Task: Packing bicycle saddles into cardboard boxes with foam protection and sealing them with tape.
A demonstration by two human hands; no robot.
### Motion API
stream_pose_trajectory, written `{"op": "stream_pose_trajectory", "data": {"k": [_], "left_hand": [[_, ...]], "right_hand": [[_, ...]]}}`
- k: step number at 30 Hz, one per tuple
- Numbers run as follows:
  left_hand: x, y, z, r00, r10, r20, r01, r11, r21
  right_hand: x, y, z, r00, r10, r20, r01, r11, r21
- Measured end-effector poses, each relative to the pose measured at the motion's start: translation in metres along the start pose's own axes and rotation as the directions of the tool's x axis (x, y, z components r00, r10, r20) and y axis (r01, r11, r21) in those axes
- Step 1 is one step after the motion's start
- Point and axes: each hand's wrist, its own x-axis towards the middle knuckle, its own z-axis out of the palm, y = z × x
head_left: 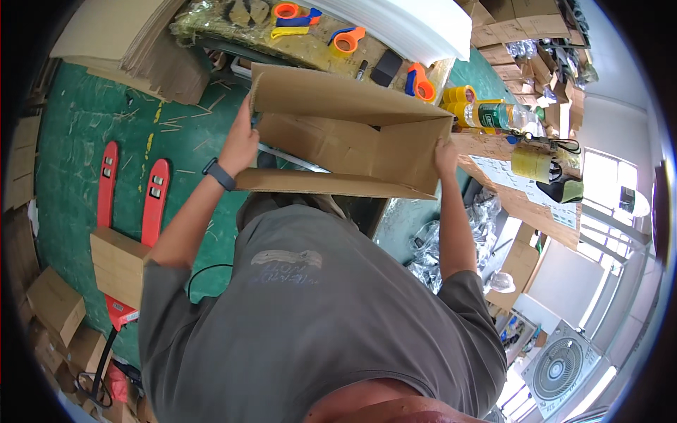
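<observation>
While a cardboard box is held up in the middle of the head view, before the person's torso, its bare brown walls and floor are exposed through the open top, and a small dark gap is seen within. One end is gripped by the left hand, the opposite end by the right hand, so that the box is clasped between them. Beyond it, tape dispensers are laid on a workbench; a green-labelled bottle is placed beside yellow tape rolls. At left, a carton is seen over a red pallet truck, with more cartons stacked nearby, their contents hidden.
</observation>
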Motion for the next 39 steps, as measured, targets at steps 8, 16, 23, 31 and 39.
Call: {"op": "stream_pose_trajectory", "data": {"k": [8, 16, 23, 31, 39], "left_hand": [[0.036, -0.012, 0.067, 0.774, -0.389, 0.501, -0.146, 0.660, 0.737], [0.005, 0.049, 0.015, 0.584, -0.261, 0.769, -0.238, 0.851, 0.469], [0.077, 0.006, 0.018, 0.743, 0.374, 0.555, -0.634, 0.660, 0.403], [0.055, -0.020, 0.108, 0.978, 0.108, 0.181, -0.193, 0.803, 0.564], [0.009, 0.003, 0.176, 0.969, 0.245, 0.045, -0.217, 0.743, 0.633]], "right_hand": [[-0.074, -0.119, 0.090, 0.946, -0.058, 0.320, 0.169, 0.928, -0.332], [-0.036, -0.130, 0.078, 0.877, 0.065, 0.477, 0.241, 0.798, -0.552], [-0.009, -0.238, 0.003, 0.702, -0.357, 0.616, 0.424, 0.905, 0.041], [0.042, -0.222, -0.001, 0.684, -0.716, 0.137, 0.728, 0.681, -0.079], [-0.043, -0.162, 0.008, 0.465, -0.885, 0.005, 0.878, 0.462, 0.120]]}}
